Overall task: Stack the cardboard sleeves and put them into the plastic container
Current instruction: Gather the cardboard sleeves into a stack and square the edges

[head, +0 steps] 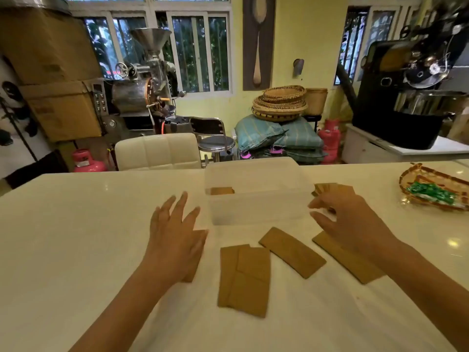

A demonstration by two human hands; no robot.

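A translucent plastic container (256,207) stands on the white table (76,237), with one brown cardboard sleeve (222,191) showing inside at its left. Flat brown sleeves lie in front of it: an overlapping pair (245,279), a single one (291,251), and another (347,262) partly under my right arm. More sleeves (330,188) lie behind my right hand. My left hand (175,232) hovers with fingers spread over a sleeve (195,252) that it mostly hides. To the container's right, my right hand (347,217) hangs with fingers apart, holding nothing.
A woven tray (436,189) with green packets sits at the table's right. A white padded chair (157,151) stands behind the table's far edge. Machines, boxes, baskets and gas cylinders fill the room beyond.
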